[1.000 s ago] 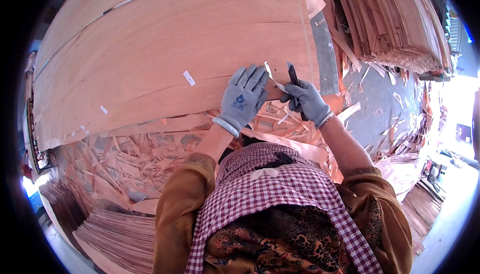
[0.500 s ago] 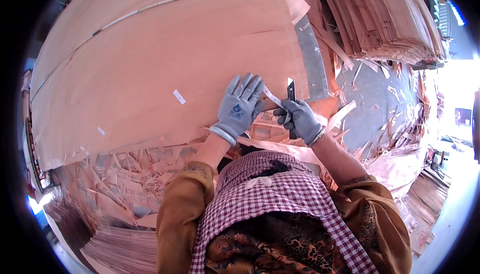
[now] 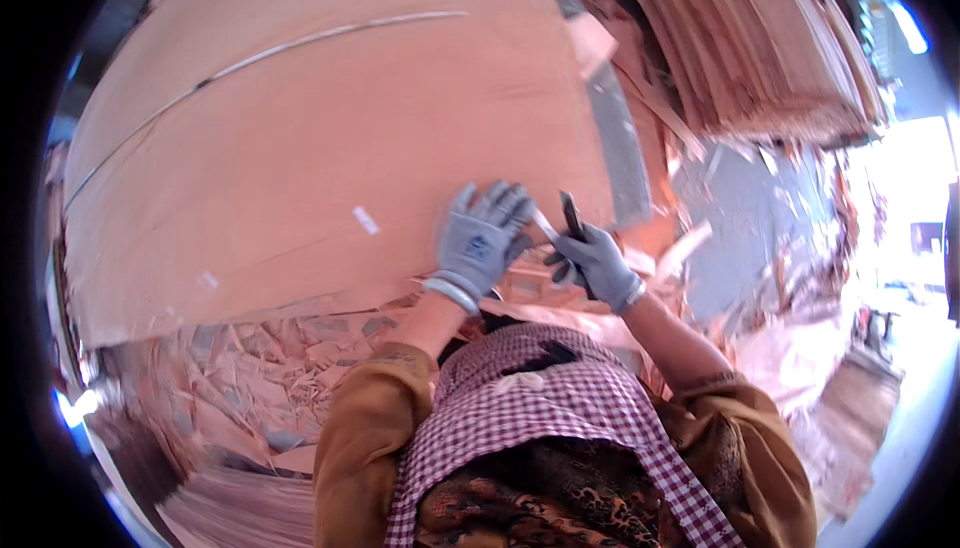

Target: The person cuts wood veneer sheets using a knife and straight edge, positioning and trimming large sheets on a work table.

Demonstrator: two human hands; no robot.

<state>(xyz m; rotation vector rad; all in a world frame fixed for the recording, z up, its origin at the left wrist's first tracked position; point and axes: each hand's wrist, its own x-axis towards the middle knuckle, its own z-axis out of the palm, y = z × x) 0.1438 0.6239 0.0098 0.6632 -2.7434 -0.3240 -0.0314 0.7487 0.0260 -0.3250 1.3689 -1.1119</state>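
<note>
My left hand (image 3: 478,246), in a grey coated glove, lies with its fingers stretched out near the front right edge of a large reddish wood veneer sheet (image 3: 300,158). A narrow white tape strip (image 3: 544,224) runs from beside its fingertips to my right hand (image 3: 602,266). That hand, gloved alike, is closed round a black utility knife (image 3: 571,214), whose upper end points up and tilts left. The tape's end at my right fingers is hidden. A short white tape piece (image 3: 366,220) sits on the sheet to the left, with a smaller white piece (image 3: 210,280) farther left.
A thin pale strip (image 3: 320,40) crosses the far part of the sheet. Stacked veneer (image 3: 750,48) rises at the far right. Torn veneer scraps (image 3: 270,378) litter the area below the sheet's near edge. More stacked sheets (image 3: 240,503) are at the lower left.
The knife has tipped from nearly upright to leaning left. Both hands sit slightly lower in the picture, as the whole view has shifted a little. The tape still spans between them.
</note>
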